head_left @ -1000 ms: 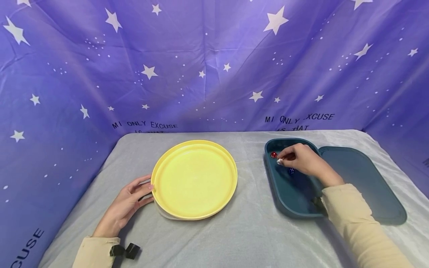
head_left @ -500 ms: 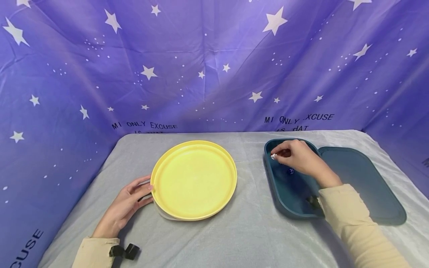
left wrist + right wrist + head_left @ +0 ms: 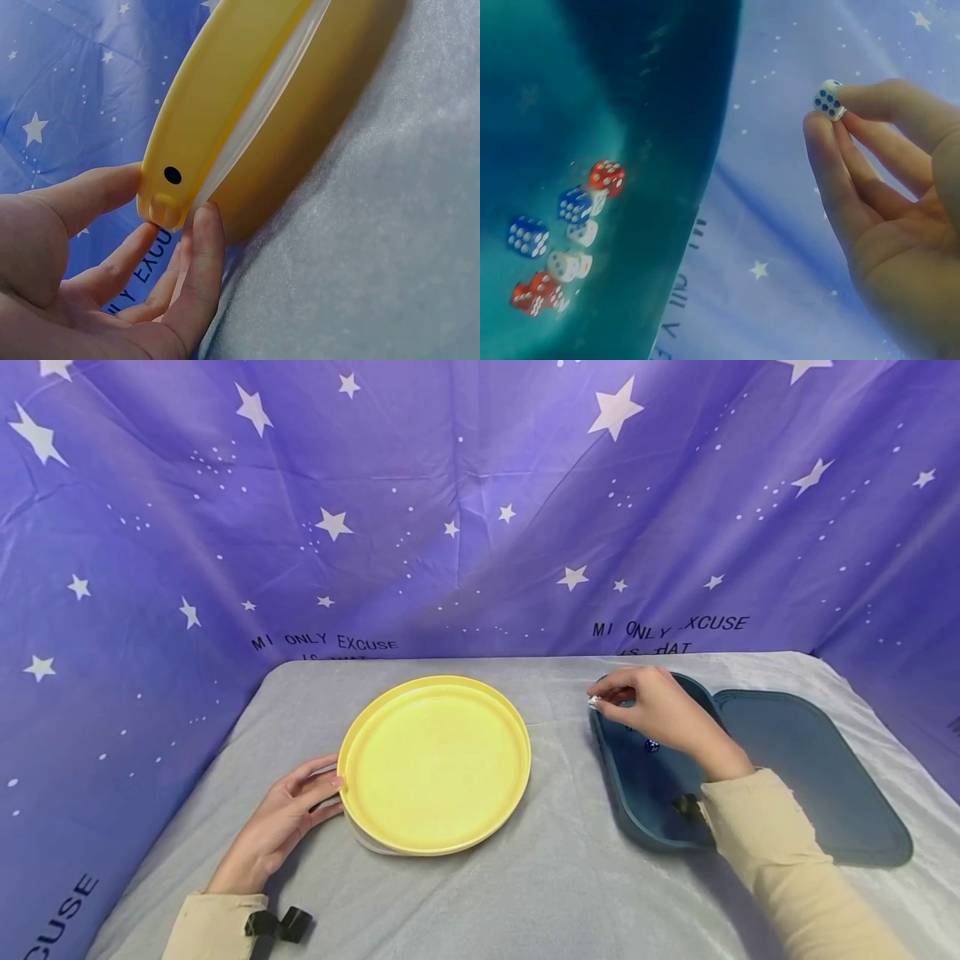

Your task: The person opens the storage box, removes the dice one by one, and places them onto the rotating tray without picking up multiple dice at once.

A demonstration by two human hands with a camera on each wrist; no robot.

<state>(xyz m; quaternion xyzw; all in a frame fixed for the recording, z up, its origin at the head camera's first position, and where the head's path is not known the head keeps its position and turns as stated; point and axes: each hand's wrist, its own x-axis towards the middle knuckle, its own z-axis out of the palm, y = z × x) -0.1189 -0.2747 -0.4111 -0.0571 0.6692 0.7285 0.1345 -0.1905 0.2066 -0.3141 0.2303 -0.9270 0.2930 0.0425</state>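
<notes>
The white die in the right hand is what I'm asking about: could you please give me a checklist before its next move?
1. White die pinched by the right hand: ok.
2. Die wholly clear of the box: cannot tell; they overlap in the head view.
3. Lid off the box: ok, beside it.
4. Left hand touching the yellow container: ok.
5. Box free of other dice: not ok, several inside.

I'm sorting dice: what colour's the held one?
White, blue-spotted die; clearest in the right wrist view.
</notes>
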